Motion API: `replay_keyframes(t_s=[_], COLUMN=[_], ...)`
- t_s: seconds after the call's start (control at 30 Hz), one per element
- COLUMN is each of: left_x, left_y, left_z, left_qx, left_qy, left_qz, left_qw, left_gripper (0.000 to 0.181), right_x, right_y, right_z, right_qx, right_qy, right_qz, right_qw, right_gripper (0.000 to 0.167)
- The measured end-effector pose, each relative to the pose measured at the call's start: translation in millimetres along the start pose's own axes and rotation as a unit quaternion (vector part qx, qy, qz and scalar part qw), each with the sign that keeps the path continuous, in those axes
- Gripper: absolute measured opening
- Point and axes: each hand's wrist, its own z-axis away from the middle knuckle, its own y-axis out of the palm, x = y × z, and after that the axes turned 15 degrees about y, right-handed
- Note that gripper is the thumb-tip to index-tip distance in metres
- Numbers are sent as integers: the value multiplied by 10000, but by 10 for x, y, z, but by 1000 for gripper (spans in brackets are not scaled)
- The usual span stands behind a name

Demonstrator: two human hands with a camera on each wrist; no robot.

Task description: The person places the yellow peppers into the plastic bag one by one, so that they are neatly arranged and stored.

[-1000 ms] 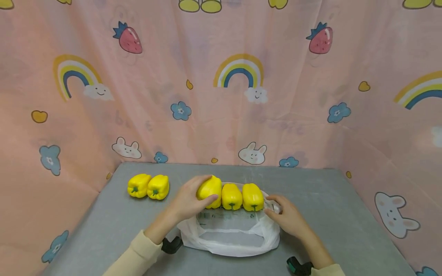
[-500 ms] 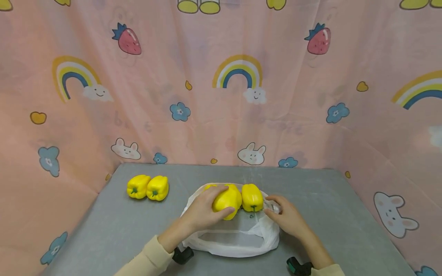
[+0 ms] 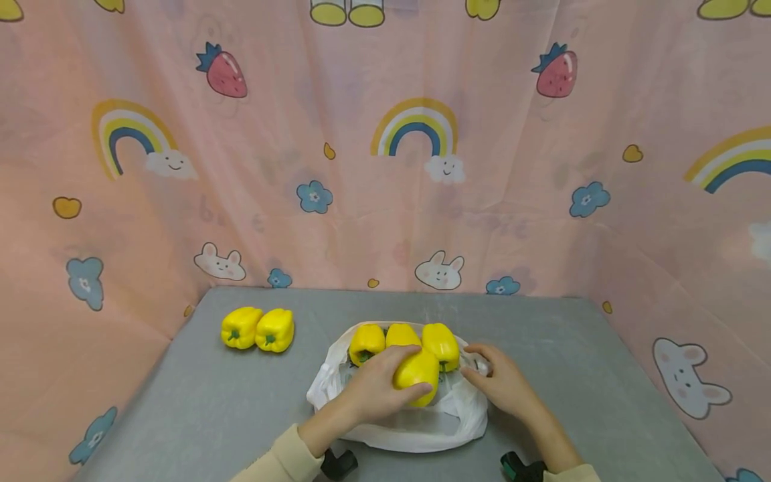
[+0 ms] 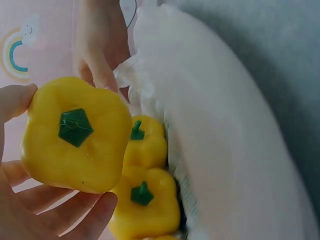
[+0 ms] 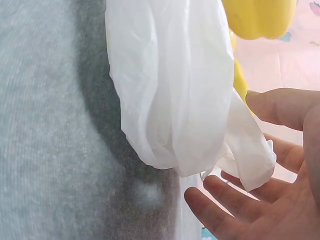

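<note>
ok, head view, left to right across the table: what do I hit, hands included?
outer loose yellow pepper → inner loose yellow pepper → left hand → held yellow pepper → right hand. White bag left out: it overlaps both hands.
</note>
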Motion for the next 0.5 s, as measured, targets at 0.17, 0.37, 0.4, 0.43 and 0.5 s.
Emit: replay_keyframes(t_s=[0.17,0.37,0.4,0.43,0.5], left_x=[-7,-16,-17,-15,-14], left_y=[122,238,257,276,312], left_z=[-17,-22,-24,-27,-36], left_qx=[66,190,217,237,290], left_qy=[-118,-309,-339,-338,-351], left_qz=[-50,95,122,125,157], left_qw=[9999,9993,9991,9991,9988], left_gripper=[70,70,70,70,71], right_x=[-4,1,3,6,15], right_y=[-11,-20,-21,-21,-25], right_z=[2,7,8,9,15], right_qx=[9,11,15,21,28], right_qy=[15,59,77,102,157], right_qz=[-13,-4,3,12,32], right_qw=[10000,10000,10000,9999,9999], right_gripper=[45,46,46,46,46])
